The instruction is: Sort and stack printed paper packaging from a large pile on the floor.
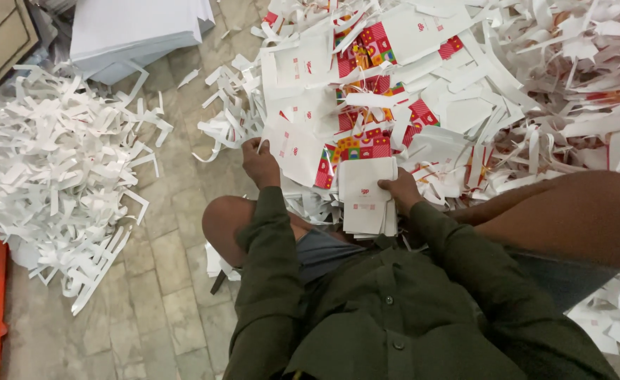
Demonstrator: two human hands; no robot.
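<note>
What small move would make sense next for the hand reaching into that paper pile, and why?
Probably the left hand lifts the white printed card it pinches free of the scrap pile and brings it onto the stack of cards that the right hand holds. The card lies loose at the pile's edge, and the stack holds matching pieces.

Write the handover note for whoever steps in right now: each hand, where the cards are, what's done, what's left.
Left hand: pinching a white card at the edge of the die-cut pile.
Right hand: holding the stack of separated cards against the lap.
Done: a small stack gathered; white trimmings heaped on the floor at left.
Left: most cards in the pile still sit in their offcuts.
</note>
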